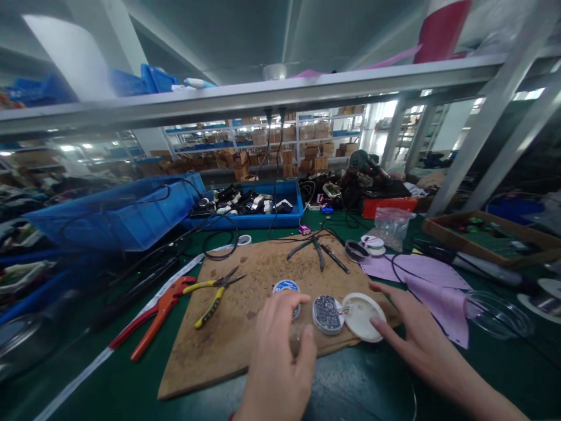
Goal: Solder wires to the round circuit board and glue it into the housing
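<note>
Nearest to us, the left hand (280, 345) rests on the brown work board (205, 351), its fingers loosely curled and relaxed, grasping nothing; the fingertips lie over a small blue-labelled spool (284, 287). Beside it, the right hand (412, 333) reaches in from the right with fingers extended and spread, the thumb tip touching the rim of a white round cover (362, 316), which lies flat at the board's near right edge. Between the two hands sits a round circuit disc (328, 314), joined to the white cover by thin wires and just beside it.

Farther left on the board we see yellow-handled pliers (214, 292), and off the board's left edge an orange cutter (160, 313) on the green table (359, 386). To the right lies a purple cloth (433, 286).

At the board's far edge we note dark tweezers (318, 248) and a small roll of wire (373, 244). Beyond these stand a blue tray (254, 219) of small parts and a larger blue bin (118, 213).
</note>
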The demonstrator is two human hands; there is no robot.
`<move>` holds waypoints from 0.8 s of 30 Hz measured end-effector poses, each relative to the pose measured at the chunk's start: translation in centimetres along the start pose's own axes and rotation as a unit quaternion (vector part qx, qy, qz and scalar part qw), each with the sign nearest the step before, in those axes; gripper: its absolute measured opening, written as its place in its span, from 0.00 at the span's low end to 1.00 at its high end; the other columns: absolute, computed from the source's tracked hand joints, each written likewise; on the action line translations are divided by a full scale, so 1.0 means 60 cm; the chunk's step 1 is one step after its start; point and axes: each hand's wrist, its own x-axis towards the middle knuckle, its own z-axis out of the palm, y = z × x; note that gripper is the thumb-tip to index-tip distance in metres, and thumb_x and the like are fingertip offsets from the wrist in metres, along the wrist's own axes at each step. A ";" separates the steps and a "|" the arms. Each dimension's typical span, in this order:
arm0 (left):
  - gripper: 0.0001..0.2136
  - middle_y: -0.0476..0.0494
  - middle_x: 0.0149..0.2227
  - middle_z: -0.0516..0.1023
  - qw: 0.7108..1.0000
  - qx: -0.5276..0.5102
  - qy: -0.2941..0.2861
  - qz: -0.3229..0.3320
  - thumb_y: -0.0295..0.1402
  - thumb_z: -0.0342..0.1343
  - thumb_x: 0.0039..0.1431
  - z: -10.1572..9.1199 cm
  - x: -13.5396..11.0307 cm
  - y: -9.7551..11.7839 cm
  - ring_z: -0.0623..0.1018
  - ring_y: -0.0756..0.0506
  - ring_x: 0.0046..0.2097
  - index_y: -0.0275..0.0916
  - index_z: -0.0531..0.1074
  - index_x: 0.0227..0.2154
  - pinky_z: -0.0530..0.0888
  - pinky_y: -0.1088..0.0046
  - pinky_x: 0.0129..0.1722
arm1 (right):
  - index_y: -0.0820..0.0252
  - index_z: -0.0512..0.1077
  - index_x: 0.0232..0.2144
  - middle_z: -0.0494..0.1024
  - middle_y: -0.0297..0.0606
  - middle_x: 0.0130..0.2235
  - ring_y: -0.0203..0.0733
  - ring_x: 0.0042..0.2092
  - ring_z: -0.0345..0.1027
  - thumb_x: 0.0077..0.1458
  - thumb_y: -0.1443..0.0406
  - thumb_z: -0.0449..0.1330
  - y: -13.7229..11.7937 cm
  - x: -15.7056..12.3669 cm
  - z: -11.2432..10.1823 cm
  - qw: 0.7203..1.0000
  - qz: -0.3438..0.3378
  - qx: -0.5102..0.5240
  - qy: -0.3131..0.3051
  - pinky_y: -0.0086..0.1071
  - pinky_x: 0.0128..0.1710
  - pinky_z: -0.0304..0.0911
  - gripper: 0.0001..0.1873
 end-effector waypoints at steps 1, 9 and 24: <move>0.15 0.42 0.50 0.73 0.998 0.036 -0.049 0.019 0.30 0.51 0.58 0.026 0.007 0.006 0.72 0.39 0.53 0.45 0.67 0.49 0.72 0.53 0.54 | 0.57 0.66 0.53 0.71 0.44 0.52 0.53 0.54 0.63 0.61 0.52 0.53 0.000 0.013 0.002 0.999 0.009 0.012 -0.046 0.50 0.53 0.58 0.23; 0.28 0.28 0.51 0.73 0.950 0.205 -0.234 0.040 0.41 0.61 0.53 0.130 0.047 0.036 0.69 0.30 0.57 0.33 0.67 0.55 0.53 0.41 0.65 | 0.59 0.71 0.38 0.75 0.45 0.42 0.54 0.46 0.66 0.63 0.54 0.44 -0.014 0.034 0.001 0.988 0.039 0.086 -0.119 0.51 0.50 0.57 0.21; 0.15 0.48 0.49 0.73 0.986 0.158 0.051 0.027 0.43 0.54 0.56 -0.062 0.145 -0.031 0.74 0.41 0.49 0.49 0.72 0.45 0.70 0.59 0.51 | 0.60 0.69 0.36 0.71 0.36 0.31 0.41 0.33 0.64 0.59 0.56 0.50 0.020 0.073 -0.105 0.973 0.050 0.204 -0.098 0.31 0.32 0.58 0.15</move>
